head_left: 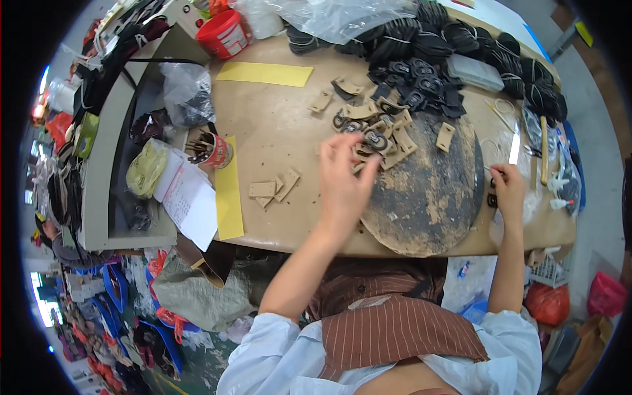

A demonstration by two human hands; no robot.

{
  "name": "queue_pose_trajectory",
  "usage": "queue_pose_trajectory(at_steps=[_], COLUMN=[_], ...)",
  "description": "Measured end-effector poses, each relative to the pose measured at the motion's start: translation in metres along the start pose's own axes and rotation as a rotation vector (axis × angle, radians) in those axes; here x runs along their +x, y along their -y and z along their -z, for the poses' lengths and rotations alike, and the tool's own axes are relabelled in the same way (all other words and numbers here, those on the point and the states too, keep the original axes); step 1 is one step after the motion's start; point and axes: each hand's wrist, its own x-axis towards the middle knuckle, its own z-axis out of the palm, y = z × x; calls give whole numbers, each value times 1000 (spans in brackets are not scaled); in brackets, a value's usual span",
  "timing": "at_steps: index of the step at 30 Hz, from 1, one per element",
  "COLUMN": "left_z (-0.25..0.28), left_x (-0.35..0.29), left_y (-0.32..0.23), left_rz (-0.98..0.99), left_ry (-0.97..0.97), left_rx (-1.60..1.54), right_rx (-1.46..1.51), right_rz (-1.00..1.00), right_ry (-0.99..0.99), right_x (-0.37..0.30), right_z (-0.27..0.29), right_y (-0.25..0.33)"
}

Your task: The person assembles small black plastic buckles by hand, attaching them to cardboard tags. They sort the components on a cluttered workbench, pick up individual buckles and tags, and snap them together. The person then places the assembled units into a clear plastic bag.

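Across a cluttered counter [276, 125], the left grip [344, 181], thumb and fingers spread, hangs at the near-left edge of piled tan tabs [399, 155]; the right grip [509, 187] curls beside a pale blade [514, 148], its hold unclear.

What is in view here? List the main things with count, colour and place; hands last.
Table: one, brown, centre
Mixed pile: many pieces, tan and black, table middle
Loose tabs: about three, tan, left of pile
Round board: one, worn black, right near edge
Fittings: many, black, behind board
Cord bundles: several, black, far edge
Yellow strips: two, yellow, table's left half
Red tub: one, red, far left
Small can: one, red, left side
Papers: uncounted, white, left side
Clear box: one, clear, far right
Left hand: one, bare, at pile, hold unclear
Right hand: one, bare, right side, hold unclear
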Motion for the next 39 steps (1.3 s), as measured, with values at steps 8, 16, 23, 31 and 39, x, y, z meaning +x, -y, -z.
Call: queue_pose_trajectory(at_steps=[8, 16, 23, 31, 39], left_z=[-20, 25, 29, 21, 49], left_x=[-74, -83, -93, -98, -89], left_y=[-36, -23, -15, -16, -21], left_rz=[489, 705, 746, 760, 752], left_ry=[481, 590, 599, 268, 522], left_rx=[-918, -970, -924, -910, -866], right_rx=[705, 679, 631, 592, 859], right_rz=[-49, 512, 724, 638, 374], right_ry=[300, 639, 593, 210, 677], right_x=[-36, -47, -52, -86, -70], right_z=[-14, -9, -22, -52, -30], right_y=[147, 168, 168, 165, 170])
